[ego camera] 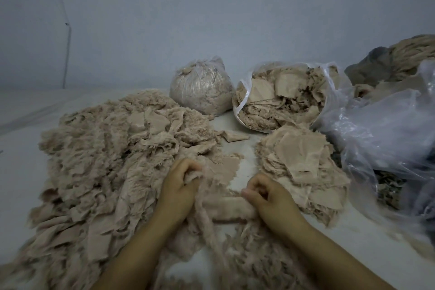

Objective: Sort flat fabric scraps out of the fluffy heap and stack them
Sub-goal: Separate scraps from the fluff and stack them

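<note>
A big fluffy heap (106, 160) of beige furry fabric pieces spreads over the left and middle of the white surface. On the right lies a stack of flat beige scraps (303, 167). Between them, near me, my left hand (179, 186) is closed on the upper end of a long fluffy strip (226, 207). My right hand (268, 198) grips the same strip at its right end, just left of the stack. The strip runs across between both hands and trails down toward me.
An open plastic bag (282, 96) full of beige scraps lies behind the stack. A tied, filled bag (200, 92) stands to its left. Loose clear plastic (388, 136) and more fabric (400, 61) crowd the right side. One small flat scrap (233, 135) lies alone mid-surface. A wall rises behind.
</note>
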